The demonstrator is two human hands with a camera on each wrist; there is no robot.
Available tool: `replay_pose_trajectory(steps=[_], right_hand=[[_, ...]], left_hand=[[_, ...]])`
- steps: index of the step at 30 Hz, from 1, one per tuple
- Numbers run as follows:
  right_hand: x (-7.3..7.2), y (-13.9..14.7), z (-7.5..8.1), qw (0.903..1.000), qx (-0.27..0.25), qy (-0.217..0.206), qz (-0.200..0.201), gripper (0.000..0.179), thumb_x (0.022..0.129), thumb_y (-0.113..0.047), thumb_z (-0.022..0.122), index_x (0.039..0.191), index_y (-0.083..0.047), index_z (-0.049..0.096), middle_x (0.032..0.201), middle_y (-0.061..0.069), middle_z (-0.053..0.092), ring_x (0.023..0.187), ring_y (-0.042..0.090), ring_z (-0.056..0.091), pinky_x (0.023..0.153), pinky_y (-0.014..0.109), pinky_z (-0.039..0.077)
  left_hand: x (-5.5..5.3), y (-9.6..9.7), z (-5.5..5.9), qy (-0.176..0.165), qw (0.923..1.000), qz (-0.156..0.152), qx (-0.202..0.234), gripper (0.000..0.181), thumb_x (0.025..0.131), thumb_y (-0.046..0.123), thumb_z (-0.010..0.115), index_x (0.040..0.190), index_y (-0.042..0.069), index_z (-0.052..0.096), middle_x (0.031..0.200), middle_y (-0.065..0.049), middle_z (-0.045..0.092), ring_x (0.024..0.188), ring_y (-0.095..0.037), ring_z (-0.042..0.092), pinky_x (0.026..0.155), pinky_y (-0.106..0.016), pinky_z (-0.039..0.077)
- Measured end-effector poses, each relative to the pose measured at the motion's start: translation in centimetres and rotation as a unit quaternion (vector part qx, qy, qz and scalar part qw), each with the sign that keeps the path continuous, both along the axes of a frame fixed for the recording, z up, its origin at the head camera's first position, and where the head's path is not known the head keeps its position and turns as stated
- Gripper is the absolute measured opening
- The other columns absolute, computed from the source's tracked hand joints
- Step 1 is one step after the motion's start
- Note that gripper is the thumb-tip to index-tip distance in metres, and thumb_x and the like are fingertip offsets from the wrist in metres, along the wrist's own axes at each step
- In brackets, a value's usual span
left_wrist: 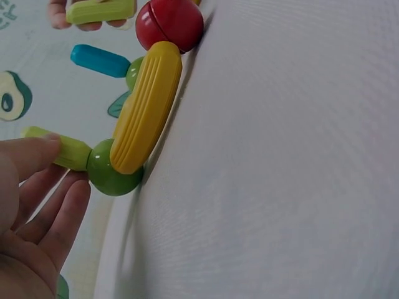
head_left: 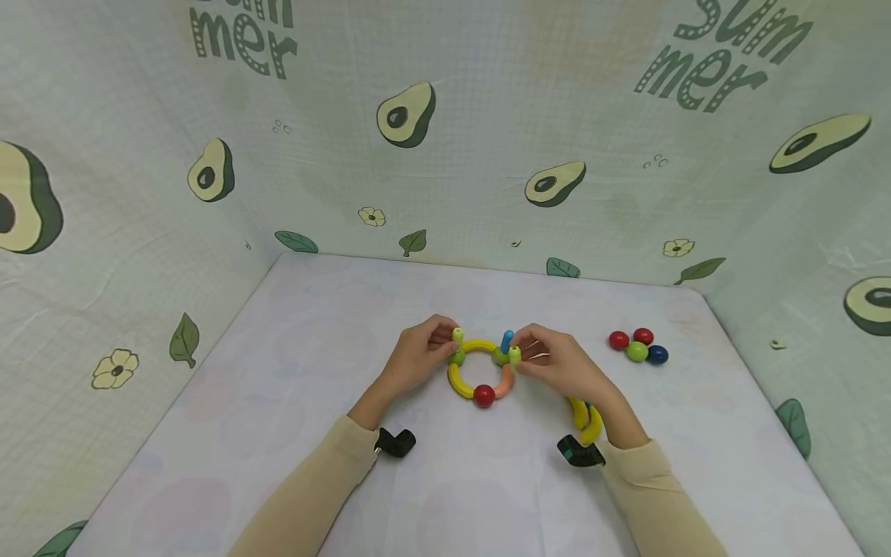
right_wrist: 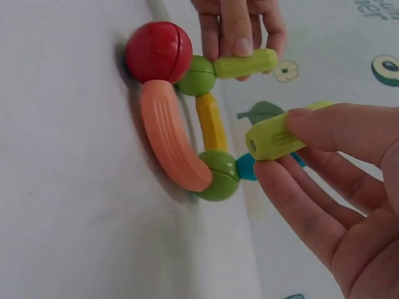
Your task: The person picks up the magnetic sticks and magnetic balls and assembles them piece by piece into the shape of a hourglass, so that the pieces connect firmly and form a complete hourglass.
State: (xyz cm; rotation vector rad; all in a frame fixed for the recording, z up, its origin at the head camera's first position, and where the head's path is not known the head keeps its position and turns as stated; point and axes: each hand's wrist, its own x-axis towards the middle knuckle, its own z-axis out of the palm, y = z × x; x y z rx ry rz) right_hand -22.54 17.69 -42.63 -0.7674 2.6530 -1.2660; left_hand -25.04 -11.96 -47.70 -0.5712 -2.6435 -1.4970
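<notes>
A ring of curved rods and balls lies on the table: a red ball (head_left: 483, 396) in front, yellow curved rods (head_left: 459, 382), a salmon curved rod (right_wrist: 171, 134) and two green balls. My left hand (head_left: 415, 360) pinches a light green stick (left_wrist: 73, 153) that stands up from the left green ball (left_wrist: 112, 171). From the right green ball (right_wrist: 219, 177) rises a blue stick (head_left: 506, 340). Close beside it, my right hand (head_left: 567, 365) holds another light green stick (right_wrist: 274, 140) between thumb and fingers, its near end showing a round metal-like spot and joined to nothing.
Right of the ring lie loose balls: two red (head_left: 619, 340), one green (head_left: 636, 351) and one dark blue (head_left: 657, 354). Yellow curved rods (head_left: 593, 425) sit under the right forearm, partly hidden. Cloth walls with avocado prints (head_left: 407, 116) enclose the table's back and sides.
</notes>
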Motion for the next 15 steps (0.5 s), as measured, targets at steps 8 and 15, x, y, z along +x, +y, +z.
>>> replay_pose_trajectory(steps=[8, 15], right_hand=[[0.3, -1.9, -0.9, 0.9988, -0.041, -0.016, 0.023, 0.032, 0.092, -0.002, 0.082, 0.118, -0.013, 0.067, 0.114, 0.001, 0.071, 0.109, 0.022, 0.071, 0.097, 0.038, 0.061], [0.7, -3.2, -1.4, 0.9967, -0.063, -0.018, 0.049, 0.031, 0.091, -0.002, 0.083, 0.115, -0.011, 0.066, 0.109, 0.004, 0.069, 0.107, 0.024, 0.071, 0.094, 0.038, 0.062]], left_hand=[[0.0, 0.0, 0.0, 0.001, 0.9999, 0.015, 0.003, 0.027, 0.101, 0.02, 0.075, 0.126, 0.017, 0.066, 0.116, 0.001, 0.072, 0.104, -0.011, 0.071, 0.093, -0.025, 0.06], [-0.1, -0.1, 0.0, 0.0, 0.9998, 0.017, 0.012, 0.026, 0.101, 0.018, 0.075, 0.125, 0.017, 0.066, 0.116, 0.001, 0.073, 0.104, -0.012, 0.071, 0.093, -0.025, 0.06]])
